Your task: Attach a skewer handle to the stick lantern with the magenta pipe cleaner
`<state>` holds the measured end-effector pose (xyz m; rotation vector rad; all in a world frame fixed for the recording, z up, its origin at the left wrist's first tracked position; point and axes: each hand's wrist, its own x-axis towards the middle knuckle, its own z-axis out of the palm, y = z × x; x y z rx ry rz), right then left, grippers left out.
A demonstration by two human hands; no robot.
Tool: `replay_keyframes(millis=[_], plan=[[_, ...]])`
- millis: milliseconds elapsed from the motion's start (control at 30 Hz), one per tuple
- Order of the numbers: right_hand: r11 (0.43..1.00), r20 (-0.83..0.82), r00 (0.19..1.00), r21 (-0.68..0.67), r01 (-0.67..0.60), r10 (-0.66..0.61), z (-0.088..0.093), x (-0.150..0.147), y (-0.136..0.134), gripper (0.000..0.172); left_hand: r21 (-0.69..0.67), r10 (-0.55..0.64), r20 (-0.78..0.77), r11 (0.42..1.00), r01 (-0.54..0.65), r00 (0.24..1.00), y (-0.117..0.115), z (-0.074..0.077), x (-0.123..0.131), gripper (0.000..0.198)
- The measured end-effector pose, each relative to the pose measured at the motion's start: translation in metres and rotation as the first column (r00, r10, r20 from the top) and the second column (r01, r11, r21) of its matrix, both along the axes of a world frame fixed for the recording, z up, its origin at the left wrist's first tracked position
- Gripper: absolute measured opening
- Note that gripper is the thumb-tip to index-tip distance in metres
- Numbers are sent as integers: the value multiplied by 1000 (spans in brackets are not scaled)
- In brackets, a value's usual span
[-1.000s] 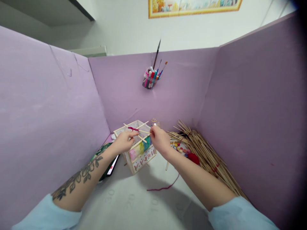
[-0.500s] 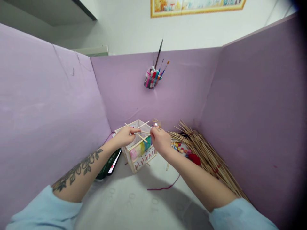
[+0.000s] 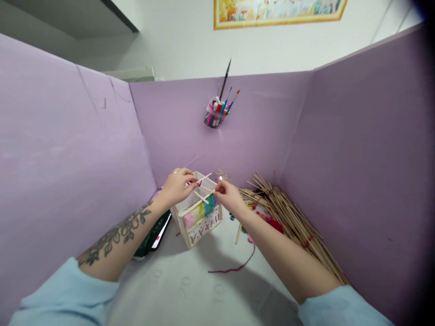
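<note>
A white box-like frame [image 3: 204, 227] with coloured bands and small red marks on its side stands near the middle of the table. Above its top, thin wooden sticks [image 3: 202, 197] cross each other, with a bit of dark red yarn [image 3: 200, 183] at the crossing. My left hand [image 3: 180, 184] pinches the sticks at the crossing from the left, thumb and fingers together. On the right, my right hand [image 3: 228, 195] is closed on the end of one stick, its fingertips near the box's right corner.
Bundled sticks [image 3: 299, 217] lie along the right wall beside a red yarn ball [image 3: 276, 225]. Dark red yarn [image 3: 234, 270] trails over the table [image 3: 163, 290]. A phone [image 3: 161, 232] is at the left. A cup of pens [image 3: 216, 113] hangs on the back wall.
My left hand has gone from a pointing finger to a pinch at the crossing, its back lifted higher. My right hand has turned slightly, showing more of its fingers.
</note>
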<state>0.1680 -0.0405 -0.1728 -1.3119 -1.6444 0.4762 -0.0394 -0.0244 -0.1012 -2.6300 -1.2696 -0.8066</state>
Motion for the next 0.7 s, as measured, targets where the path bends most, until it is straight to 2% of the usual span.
replay_keyframes(millis=[133,233,500,700], plan=[[1000,50,999,25,6,-7,5,0,-8,4,-50,-68,-177,997,60,982,16,20,12,22],[1000,97,995,26,13,-16,9,0,-12,4,-79,-79,-271,995,59,959,23,28,18,17],[995,232,968,47,84,-93,20,0,-28,9,-132,-96,-441,990,41,892,33,27,26,13],[987,321,935,101,122,-148,25,-1,-36,10,-140,-134,-495,987,74,858,37,26,35,12]])
